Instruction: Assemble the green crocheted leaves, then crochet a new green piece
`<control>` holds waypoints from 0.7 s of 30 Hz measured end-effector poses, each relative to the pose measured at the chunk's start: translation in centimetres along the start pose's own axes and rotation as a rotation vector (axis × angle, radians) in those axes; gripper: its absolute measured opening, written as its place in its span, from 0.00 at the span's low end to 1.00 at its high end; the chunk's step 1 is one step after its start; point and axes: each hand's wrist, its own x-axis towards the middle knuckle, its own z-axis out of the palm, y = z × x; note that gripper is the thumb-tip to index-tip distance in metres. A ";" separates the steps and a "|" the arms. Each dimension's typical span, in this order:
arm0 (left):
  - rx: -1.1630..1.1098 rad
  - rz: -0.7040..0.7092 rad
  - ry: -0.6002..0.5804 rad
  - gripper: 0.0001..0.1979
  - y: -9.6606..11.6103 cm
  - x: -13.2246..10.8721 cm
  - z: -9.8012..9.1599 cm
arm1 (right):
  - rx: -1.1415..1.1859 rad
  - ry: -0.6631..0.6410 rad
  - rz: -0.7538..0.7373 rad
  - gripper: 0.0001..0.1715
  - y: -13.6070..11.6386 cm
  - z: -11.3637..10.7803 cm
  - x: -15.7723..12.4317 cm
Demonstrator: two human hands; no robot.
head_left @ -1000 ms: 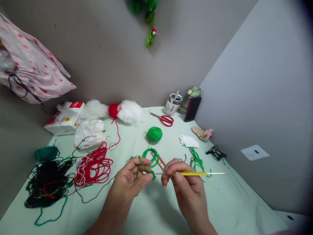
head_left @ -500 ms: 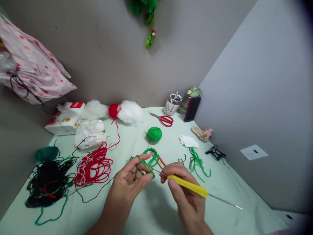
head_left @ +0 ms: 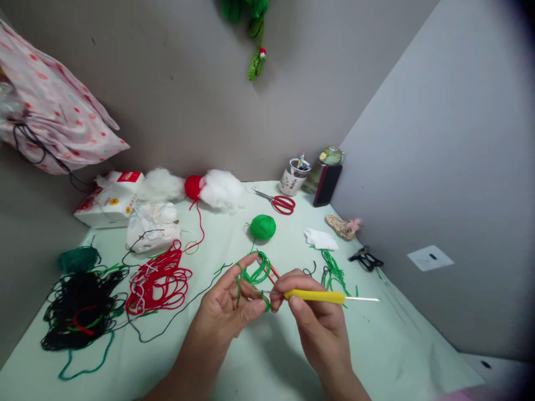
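My left hand [head_left: 229, 303] pinches a small piece of green crochet work [head_left: 266, 302] between thumb and fingers. Green yarn [head_left: 239, 278] runs over its raised index finger. In my right hand [head_left: 317, 323] is a crochet hook with a yellow handle [head_left: 315, 296], held like a pencil. The hook's thin metal tip reaches left to the green work, and its other metal end points right. Loose green loops [head_left: 261, 268] lie just beyond my fingers, partly over an orange-handled tool [head_left: 273, 274]. A green yarn ball [head_left: 263, 227] sits farther back.
Red yarn [head_left: 161, 281] and tangled black yarn [head_left: 81, 312] lie at left. Red-handled scissors [head_left: 281, 204], a pen cup [head_left: 294, 177] and a phone [head_left: 328, 185] stand or lie at the back. Green scraps [head_left: 333, 270] and a black clip [head_left: 366, 258] are at right.
The crochet hook has turned from slanting down to the right to nearly level. Its tip remains at the green work, and my left index finger is raised slightly higher.
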 end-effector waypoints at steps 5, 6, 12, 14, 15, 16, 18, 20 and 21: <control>-0.047 0.034 -0.072 0.50 -0.1 0.4 -0.5 | 0.032 -0.010 0.097 0.09 -0.1 0.0 -0.1; -0.027 0.038 -0.083 0.52 -0.1 0.4 -0.7 | 0.008 -0.012 0.102 0.09 -0.2 0.0 0.0; 0.056 0.045 -0.062 0.55 -0.2 0.6 -1.2 | -0.091 -0.022 0.063 0.05 -0.3 0.3 0.4; 0.033 0.062 -0.047 0.55 -0.3 0.6 -1.1 | -0.187 -0.008 -0.025 0.10 -0.2 0.5 0.2; 0.010 0.069 -0.047 0.55 -0.4 0.7 -1.1 | -0.238 -0.001 -0.077 0.13 -0.1 0.6 0.1; -0.017 0.073 -0.054 0.54 -0.4 0.7 -0.9 | -0.277 0.003 -0.120 0.15 -0.1 0.8 0.0; -0.059 0.065 -0.055 0.52 -0.4 0.5 -0.6 | -0.300 0.018 -0.158 0.17 0.0 0.9 -0.1; -0.086 0.043 -0.039 0.48 -0.3 0.3 -0.2 | -0.241 0.044 -0.128 0.14 0.1 1.0 0.0; -0.094 0.030 -0.028 0.46 -0.1 0.1 0.0 | -0.201 0.053 -0.099 0.12 0.1 0.9 0.2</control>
